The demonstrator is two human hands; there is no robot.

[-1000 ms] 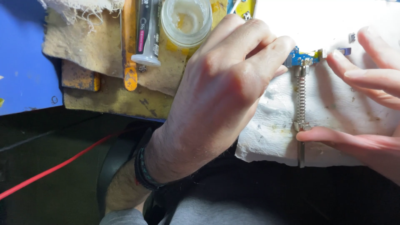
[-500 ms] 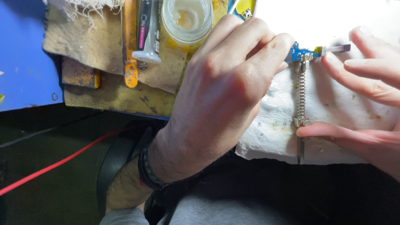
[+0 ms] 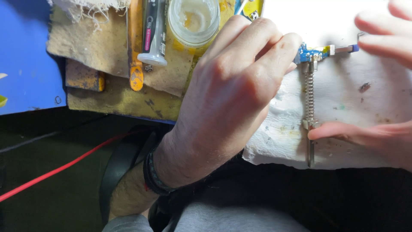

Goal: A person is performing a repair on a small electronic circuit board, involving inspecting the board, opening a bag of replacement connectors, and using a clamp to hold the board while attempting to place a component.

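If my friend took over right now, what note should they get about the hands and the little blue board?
Left hand: curled, fingertips at the left end of the small blue circuit board; whether it pinches the board is hidden.
Right hand: open, thumb resting by the lower end of the spring clamp, fingers above the board's right end.
The board sits at the top of the clamp, on the white cloth.
Behind: glass jar, tube.
What is done or left cannot be told.

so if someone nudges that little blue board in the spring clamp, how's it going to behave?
The blue board looks thin and tiny, so probably light and fragile. The spring clamp grips only one edge, so a push would likely pivot it. The left hand touches it, the right hand the clamp, probably steadying both.
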